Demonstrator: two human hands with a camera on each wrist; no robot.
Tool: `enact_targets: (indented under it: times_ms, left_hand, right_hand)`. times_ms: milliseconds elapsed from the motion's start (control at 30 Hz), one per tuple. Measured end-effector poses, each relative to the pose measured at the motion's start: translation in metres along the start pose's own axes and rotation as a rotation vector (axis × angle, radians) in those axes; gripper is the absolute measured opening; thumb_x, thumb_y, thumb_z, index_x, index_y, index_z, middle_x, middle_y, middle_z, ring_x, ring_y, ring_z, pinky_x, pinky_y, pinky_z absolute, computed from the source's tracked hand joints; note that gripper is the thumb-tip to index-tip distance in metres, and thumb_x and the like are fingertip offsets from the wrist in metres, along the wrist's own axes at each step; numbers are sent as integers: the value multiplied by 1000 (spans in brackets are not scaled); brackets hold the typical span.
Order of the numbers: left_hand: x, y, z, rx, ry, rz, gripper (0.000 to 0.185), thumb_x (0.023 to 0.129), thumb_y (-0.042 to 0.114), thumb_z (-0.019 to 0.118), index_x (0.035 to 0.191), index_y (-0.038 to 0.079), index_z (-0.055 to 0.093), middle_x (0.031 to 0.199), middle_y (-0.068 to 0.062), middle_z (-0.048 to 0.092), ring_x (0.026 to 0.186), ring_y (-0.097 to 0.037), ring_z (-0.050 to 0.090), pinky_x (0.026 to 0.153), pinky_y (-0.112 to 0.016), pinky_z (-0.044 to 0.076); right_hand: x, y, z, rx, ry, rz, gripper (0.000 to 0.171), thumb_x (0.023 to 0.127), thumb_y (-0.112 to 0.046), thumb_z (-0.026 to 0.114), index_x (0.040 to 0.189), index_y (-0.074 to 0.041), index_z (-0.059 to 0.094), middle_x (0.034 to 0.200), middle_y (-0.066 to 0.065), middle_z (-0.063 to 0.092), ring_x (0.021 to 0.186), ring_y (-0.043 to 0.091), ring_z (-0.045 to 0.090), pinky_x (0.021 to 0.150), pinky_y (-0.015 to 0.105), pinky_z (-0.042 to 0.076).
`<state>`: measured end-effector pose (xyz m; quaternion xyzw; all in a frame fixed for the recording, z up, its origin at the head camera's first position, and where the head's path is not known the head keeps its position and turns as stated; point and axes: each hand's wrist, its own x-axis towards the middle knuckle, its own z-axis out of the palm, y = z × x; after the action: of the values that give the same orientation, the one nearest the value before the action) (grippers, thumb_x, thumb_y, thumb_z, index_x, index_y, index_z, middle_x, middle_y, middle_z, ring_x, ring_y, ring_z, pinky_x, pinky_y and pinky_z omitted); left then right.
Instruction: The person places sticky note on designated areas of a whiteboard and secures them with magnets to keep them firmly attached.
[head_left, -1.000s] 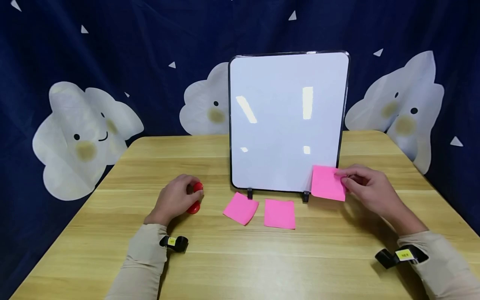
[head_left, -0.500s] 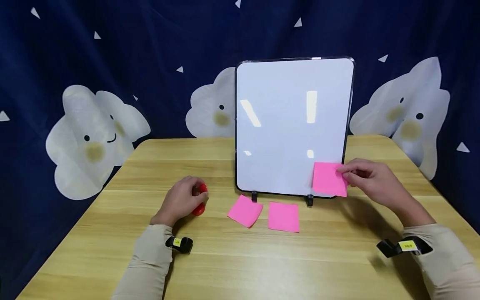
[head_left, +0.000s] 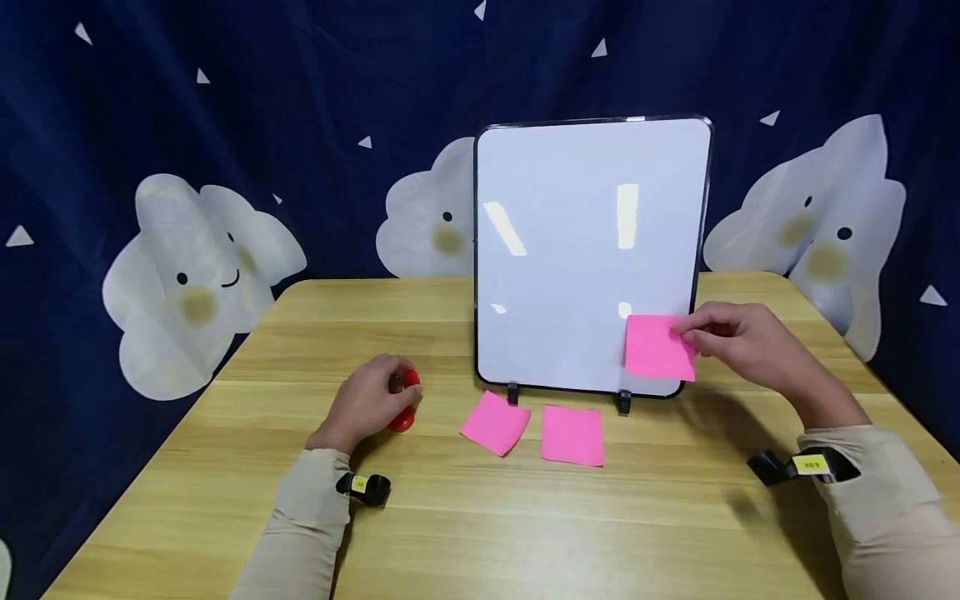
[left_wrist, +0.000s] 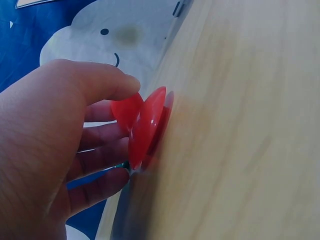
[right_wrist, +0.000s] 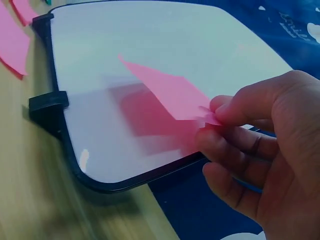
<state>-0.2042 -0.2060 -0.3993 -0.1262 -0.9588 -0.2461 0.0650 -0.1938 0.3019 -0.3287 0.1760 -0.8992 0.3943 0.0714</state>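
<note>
My right hand point(head_left: 750, 337) pinches a pink sticky note point(head_left: 654, 346) by its right side, thumb against fingertips. In the head view the note overlaps the lower right corner of an upright whiteboard point(head_left: 585, 250); the right wrist view shows it tilted off the white surface, its shadow beneath. My left hand point(head_left: 367, 400) is low at the table, left of the board. Its thumb and fingers grip a shiny red rounded piece point(left_wrist: 127, 111), and a red disc-shaped piece point(left_wrist: 147, 127) is right beside it at the tabletop. The fingers partly hide both.
Two more pink sticky notes, one tilted point(head_left: 495, 423) and one straighter point(head_left: 572, 436), lie on the wooden table point(head_left: 480, 533) in front of the board. Small black feet point(head_left: 624, 402) support the board's lower edge. A dark blue curtain point(head_left: 315, 67) with cloud prints hangs behind.
The right hand has raised the sticky note a little, so more of it overlaps the whiteboard. The left hand stays at the red pieces. The head view has shifted slightly.
</note>
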Motion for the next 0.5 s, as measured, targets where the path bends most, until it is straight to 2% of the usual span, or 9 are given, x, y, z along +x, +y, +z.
enact_targets:
  times_ms: [333, 500]
  left_hand:
    - [0, -1, 1, -15, -12, 4, 30, 89, 33, 73, 112, 13, 69, 103, 0, 65, 86, -16, 59, 73, -36, 52]
    - [-1, -2, 0, -12, -14, -8, 29, 90, 34, 72, 111, 15, 69, 103, 1, 65, 86, -17, 59, 73, -35, 52]
  right_hand:
    - [7, -1, -15, -7, -16, -1, 17, 96, -7, 67, 110, -4, 75, 100, 1, 71, 80, 9, 63, 66, 22, 52]
    - [10, -1, -16, -24, 1, 48, 21, 96, -11, 68, 115, -6, 75, 104, 3, 70, 81, 9, 60, 65, 23, 50]
